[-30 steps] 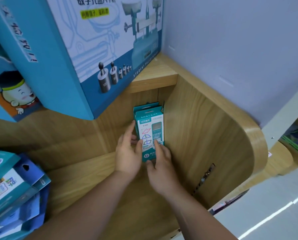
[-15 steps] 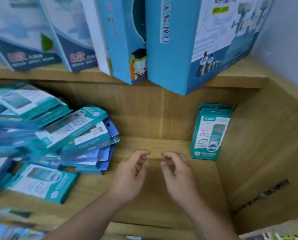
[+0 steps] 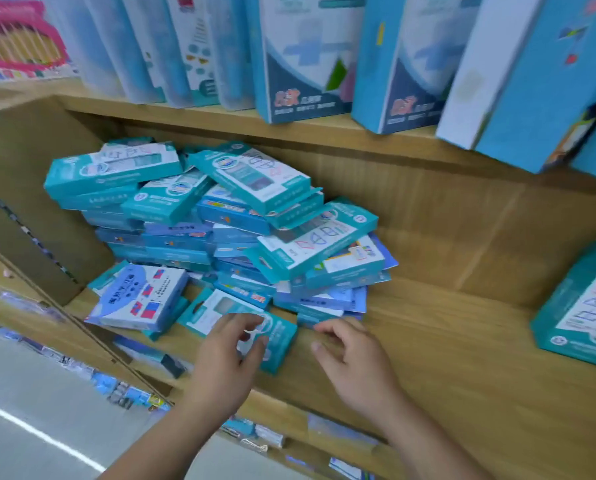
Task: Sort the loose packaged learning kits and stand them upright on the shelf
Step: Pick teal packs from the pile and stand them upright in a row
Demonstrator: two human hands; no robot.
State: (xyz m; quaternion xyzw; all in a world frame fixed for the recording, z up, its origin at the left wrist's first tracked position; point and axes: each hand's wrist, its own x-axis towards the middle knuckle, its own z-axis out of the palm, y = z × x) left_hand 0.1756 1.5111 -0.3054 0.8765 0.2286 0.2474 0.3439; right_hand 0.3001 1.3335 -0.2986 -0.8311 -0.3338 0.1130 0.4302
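Hovering grips: two, above the front of the shelf (image 3: 463, 358).
Left grip (image 3: 227, 355): half spread, thumb and fingers curved over the near end of one flat teal kit (image 3: 213, 311), not closed on it.
Right grip (image 3: 352, 358): loosely curled, holding nothing, just beside the pile.
Pile of loose kits (image 3: 220, 220): teal and blue, lying flat, too overlapped to count.
Standing kit (image 3: 580, 306): one, upright, far right.
Upper boxes (image 3: 307, 64): large, blue, upright.
Writing: blurred, unreadable.

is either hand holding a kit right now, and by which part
The right hand holds nothing. The left hand curls over the near end of a flat teal kit; whether it grips it yet cannot be told.
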